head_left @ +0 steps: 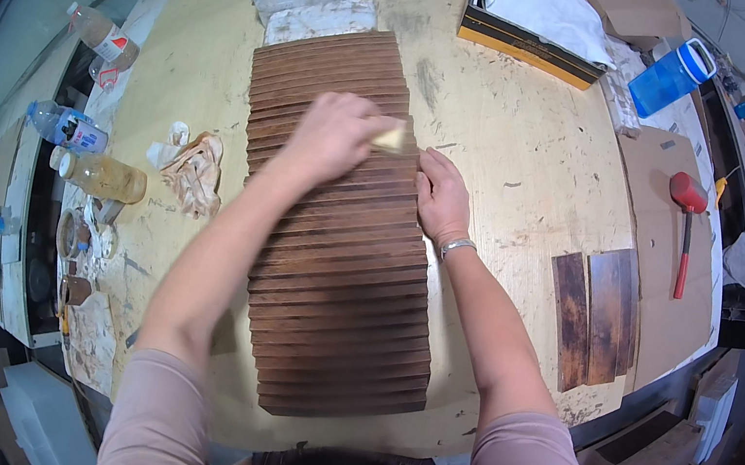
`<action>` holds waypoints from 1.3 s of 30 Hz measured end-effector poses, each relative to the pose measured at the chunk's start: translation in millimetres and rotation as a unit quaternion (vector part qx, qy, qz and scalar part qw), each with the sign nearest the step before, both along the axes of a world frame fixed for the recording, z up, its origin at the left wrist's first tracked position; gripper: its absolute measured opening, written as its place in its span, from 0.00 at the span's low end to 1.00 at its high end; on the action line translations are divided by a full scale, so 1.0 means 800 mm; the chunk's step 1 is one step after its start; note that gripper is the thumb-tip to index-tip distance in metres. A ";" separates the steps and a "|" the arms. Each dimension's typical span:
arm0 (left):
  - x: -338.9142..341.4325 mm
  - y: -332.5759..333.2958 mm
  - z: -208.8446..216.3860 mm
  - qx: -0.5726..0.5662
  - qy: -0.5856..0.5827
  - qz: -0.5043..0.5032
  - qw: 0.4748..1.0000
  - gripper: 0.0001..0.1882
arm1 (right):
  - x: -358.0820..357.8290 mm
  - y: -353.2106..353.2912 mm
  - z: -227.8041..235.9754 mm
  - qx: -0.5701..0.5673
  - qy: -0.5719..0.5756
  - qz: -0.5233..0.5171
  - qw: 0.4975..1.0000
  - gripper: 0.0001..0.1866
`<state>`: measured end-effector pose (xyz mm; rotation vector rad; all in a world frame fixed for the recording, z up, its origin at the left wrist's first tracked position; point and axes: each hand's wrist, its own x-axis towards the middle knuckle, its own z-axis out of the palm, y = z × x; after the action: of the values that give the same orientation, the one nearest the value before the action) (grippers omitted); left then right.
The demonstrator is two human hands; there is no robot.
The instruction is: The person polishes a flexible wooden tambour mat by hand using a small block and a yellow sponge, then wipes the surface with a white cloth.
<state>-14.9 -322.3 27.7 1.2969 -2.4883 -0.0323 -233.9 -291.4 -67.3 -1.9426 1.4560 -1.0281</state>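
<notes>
A long panel of dark brown wooden strips [336,276], ridged crosswise, lies on the pale work table [479,300] in front of me. My left hand [335,131] is closed on a small pale yellow pad [390,137] over the upper part of the panel, near its right edge. The pad is slightly blurred, so its exact kind cannot be told. My right hand [443,197] rests against the panel's right edge, its fingers stretched out and holding nothing.
Wrapped white blocks [317,6] sit beyond the panel. A stained cloth [193,171] and bottles [106,176] stand left. Rightward are dark wooden boards [610,317], a red mallet [688,194], a blue bottle [669,78] and a box with white cloth [527,47].
</notes>
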 end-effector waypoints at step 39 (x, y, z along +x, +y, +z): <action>0.237 0.123 -0.019 0.020 0.002 0.322 0.946 0.20 | -0.004 0.001 -0.012 -0.010 0.026 -0.011 1.000 0.16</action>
<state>175.1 -224.0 12.5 2.0530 -1.9480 0.0702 -236.9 -290.9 -76.9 -1.9838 1.5042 -1.0128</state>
